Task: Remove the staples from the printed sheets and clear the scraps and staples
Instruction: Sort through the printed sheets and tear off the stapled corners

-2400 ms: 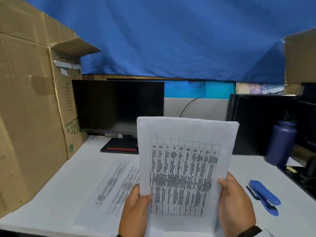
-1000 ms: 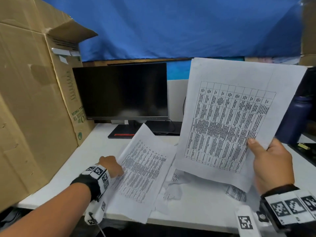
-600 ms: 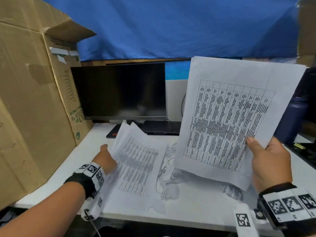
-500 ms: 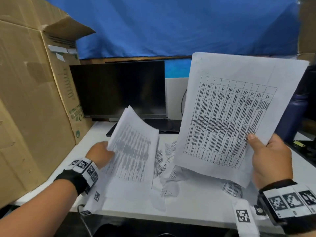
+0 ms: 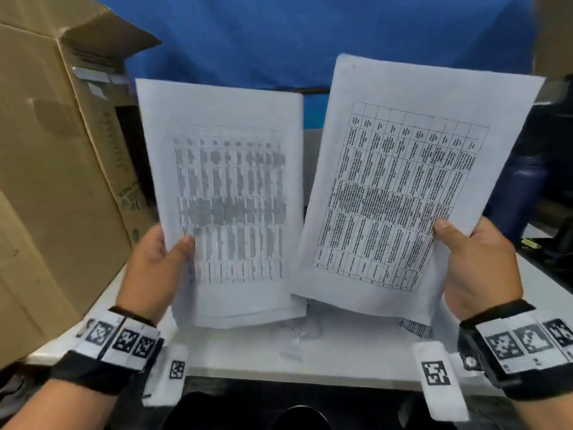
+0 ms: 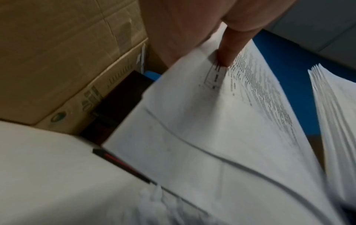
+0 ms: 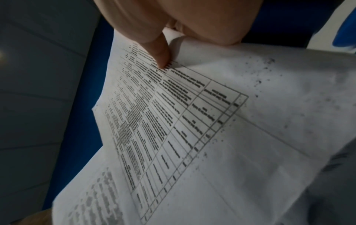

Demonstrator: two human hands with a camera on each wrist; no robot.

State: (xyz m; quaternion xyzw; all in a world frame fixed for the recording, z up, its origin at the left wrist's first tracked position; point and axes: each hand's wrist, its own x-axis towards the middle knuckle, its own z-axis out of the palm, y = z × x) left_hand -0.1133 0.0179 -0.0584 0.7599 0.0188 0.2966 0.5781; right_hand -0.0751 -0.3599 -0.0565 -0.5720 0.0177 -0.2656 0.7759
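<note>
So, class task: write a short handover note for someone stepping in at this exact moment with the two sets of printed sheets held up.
Left hand grips the left stack of printed sheets at its lower left edge, thumb on the front.
Right hand grips the right stack of printed sheets at its lower right edge.
Both stacks are upright above the white desk, side by side and apart.
Torn paper scraps lie on the desk beneath them.
Done: sheets are gathered in hand. Whether any staples remain cannot be seen.
Left: check for staples, set the sheets down, clear the scraps.

left stack (image 5: 226, 197): print blurred | monitor (image 6: 119, 97): mostly hidden | staples: possibly too small
</note>
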